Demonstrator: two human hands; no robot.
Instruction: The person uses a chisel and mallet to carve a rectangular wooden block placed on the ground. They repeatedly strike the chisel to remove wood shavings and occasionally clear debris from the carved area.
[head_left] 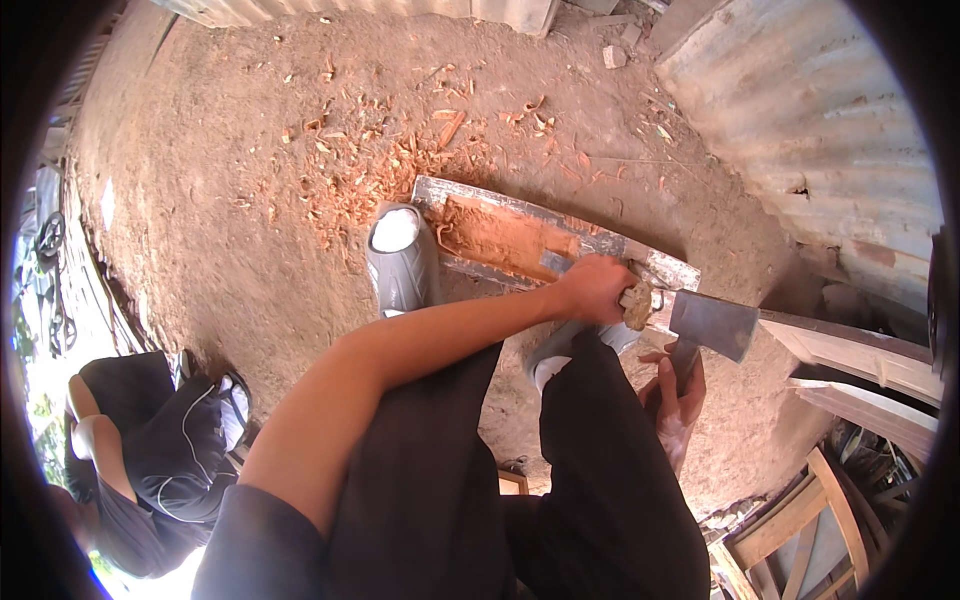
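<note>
My left hand (598, 288) is closed around a chisel (556, 262), whose flat metal blade points into a hollow in the wooden block. The worn, knobbly end of the chisel's handle sticks out on the right of my fist. A long wooden block (655, 260) lies on the ground, its hollow showing fresh orange wood inside a pale, weathered rim. My right hand (675, 400) grips the dark handle of a hatchet (715, 325). The hatchet's broad grey head is just right of the chisel's handle end.
Orange wood shavings (385, 170) litter the dirt around the block's far left end. My grey shoe (402, 270) rests against that end. Corrugated metal sheets (810, 120) stand at the right, with boards (850, 345) below. Another person (150, 450) sits at the left.
</note>
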